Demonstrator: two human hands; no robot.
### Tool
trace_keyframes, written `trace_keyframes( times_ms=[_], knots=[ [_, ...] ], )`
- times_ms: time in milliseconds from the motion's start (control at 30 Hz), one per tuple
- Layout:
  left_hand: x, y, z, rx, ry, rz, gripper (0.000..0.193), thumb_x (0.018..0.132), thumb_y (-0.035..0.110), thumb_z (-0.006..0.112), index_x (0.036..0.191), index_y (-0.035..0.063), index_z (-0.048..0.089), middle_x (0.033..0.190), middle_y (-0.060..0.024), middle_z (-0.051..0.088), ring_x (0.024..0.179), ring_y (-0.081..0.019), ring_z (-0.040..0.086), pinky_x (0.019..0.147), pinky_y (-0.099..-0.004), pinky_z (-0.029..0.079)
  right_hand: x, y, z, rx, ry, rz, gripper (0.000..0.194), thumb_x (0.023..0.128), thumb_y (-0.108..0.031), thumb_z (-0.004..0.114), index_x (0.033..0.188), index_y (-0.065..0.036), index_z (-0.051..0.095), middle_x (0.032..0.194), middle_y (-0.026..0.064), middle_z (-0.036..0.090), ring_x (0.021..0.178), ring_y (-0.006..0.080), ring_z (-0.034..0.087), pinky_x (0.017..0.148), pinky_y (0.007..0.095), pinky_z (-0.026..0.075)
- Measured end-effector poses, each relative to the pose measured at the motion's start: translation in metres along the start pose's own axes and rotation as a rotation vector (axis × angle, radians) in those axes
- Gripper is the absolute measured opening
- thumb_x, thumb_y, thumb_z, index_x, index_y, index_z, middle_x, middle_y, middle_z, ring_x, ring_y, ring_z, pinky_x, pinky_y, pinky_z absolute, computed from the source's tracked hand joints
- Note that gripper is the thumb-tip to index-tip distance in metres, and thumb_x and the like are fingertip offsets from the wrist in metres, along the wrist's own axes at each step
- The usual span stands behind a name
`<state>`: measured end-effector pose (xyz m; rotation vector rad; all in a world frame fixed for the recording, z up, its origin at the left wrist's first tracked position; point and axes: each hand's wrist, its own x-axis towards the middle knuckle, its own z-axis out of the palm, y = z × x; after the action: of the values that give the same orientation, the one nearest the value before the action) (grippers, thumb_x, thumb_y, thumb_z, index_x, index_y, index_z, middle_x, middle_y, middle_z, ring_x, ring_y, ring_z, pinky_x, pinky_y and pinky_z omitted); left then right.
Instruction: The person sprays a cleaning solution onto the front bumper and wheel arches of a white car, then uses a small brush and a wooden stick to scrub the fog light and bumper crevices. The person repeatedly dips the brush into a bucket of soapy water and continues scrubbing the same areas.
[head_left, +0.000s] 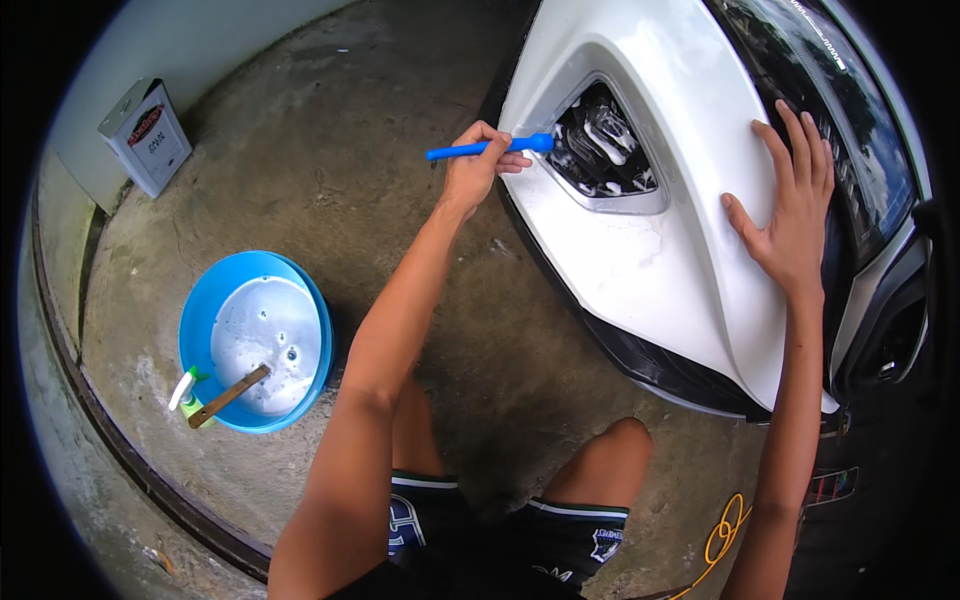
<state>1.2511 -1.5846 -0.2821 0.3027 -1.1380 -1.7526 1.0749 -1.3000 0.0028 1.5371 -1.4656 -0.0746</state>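
Observation:
My left hand (476, 165) holds a slim blue-handled tool (457, 151), seemingly a detailing brush. Its rounded blue end reaches the edge of a triangular lamp recess (600, 142) in a white car's body panel (585, 255). Any bristles are hard to make out against the dark recess. White suds cling to the black parts inside it. Farther right, my right hand (791, 195) lies with fingers spread at the border of the white panel and the dark glossy surface (862, 127). Nothing is in that hand.
On the concrete floor (300, 187) to the left stands a blue bucket (196, 337) of sudsy water, a wooden handle (232, 396) leaning in it. Beside it is a spray bottle (191, 397). A square tin (150, 142) stands by the wall. Yellow hose (721, 532) coils lower right.

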Motion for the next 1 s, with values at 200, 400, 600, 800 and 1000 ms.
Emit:
trace_keyframes(
  times_ms=[200, 400, 600, 800, 1000],
  knots=[
    [-0.006, 0.008, 0.002, -0.031, -0.119, -0.005, 0.017, 0.109, 0.015, 0.064, 0.098, 0.0033, 0.057, 0.096, -0.0174, 0.074, 0.084, -0.0277, 0.081, 0.072, -0.0346, 0.067, 0.002, -0.004, -0.004, -0.012, -0.034, -0.005, 0.079, 0.086, -0.06, 0.07, 0.153, -0.022, 0.055, 0.171, 0.0088, 0.039, 0.164, 0.0332, 0.024, 0.135, 0.0571, 0.013],
    [-0.017, 0.026, 0.019, 0.049, -0.042, 0.079, 0.019, 0.108, 0.015, 0.065, 0.095, 0.0033, 0.058, 0.085, -0.0138, 0.074, 0.073, -0.0206, 0.079, 0.061, -0.0274, 0.061, 0.003, -0.005, -0.005, -0.028, -0.056, 0.004, 0.08, 0.085, -0.062, 0.069, 0.153, -0.021, 0.055, 0.172, 0.0087, 0.038, 0.164, 0.0331, 0.023, 0.135, 0.0568, 0.012],
    [0.0, 0.036, 0.04, -0.061, 0.088, 0.219, 0.02, 0.108, 0.014, 0.063, 0.093, 0.0025, 0.057, 0.082, -0.0149, 0.073, 0.071, -0.0211, 0.079, 0.058, -0.0268, 0.059, 0.003, -0.006, -0.005, -0.057, -0.054, -0.016, 0.082, 0.085, -0.063, 0.069, 0.154, -0.02, 0.054, 0.172, 0.0089, 0.038, 0.164, 0.0329, 0.022, 0.135, 0.0565, 0.012],
    [0.003, 0.032, 0.037, 0.048, -0.05, 0.126, 0.02, 0.105, 0.013, 0.066, 0.091, 0.0013, 0.058, 0.078, -0.0126, 0.073, 0.067, -0.0191, 0.078, 0.056, -0.0277, 0.06, 0.005, -0.008, -0.007, -0.032, -0.074, -0.009, 0.082, 0.085, -0.06, 0.072, 0.154, -0.019, 0.053, 0.171, 0.0098, 0.038, 0.164, 0.0335, 0.022, 0.135, 0.0561, 0.011],
    [0.024, 0.04, 0.028, 0.074, -0.029, 0.205, 0.017, 0.103, 0.011, 0.067, 0.092, -0.0001, 0.062, 0.086, -0.0133, 0.075, 0.074, -0.0171, 0.078, 0.066, -0.0276, 0.062, 0.006, -0.009, -0.009, -0.033, -0.076, -0.016, 0.082, 0.086, -0.057, 0.072, 0.154, -0.017, 0.053, 0.171, 0.0109, 0.038, 0.164, 0.0356, 0.022, 0.134, 0.0565, 0.011]
  ],
)
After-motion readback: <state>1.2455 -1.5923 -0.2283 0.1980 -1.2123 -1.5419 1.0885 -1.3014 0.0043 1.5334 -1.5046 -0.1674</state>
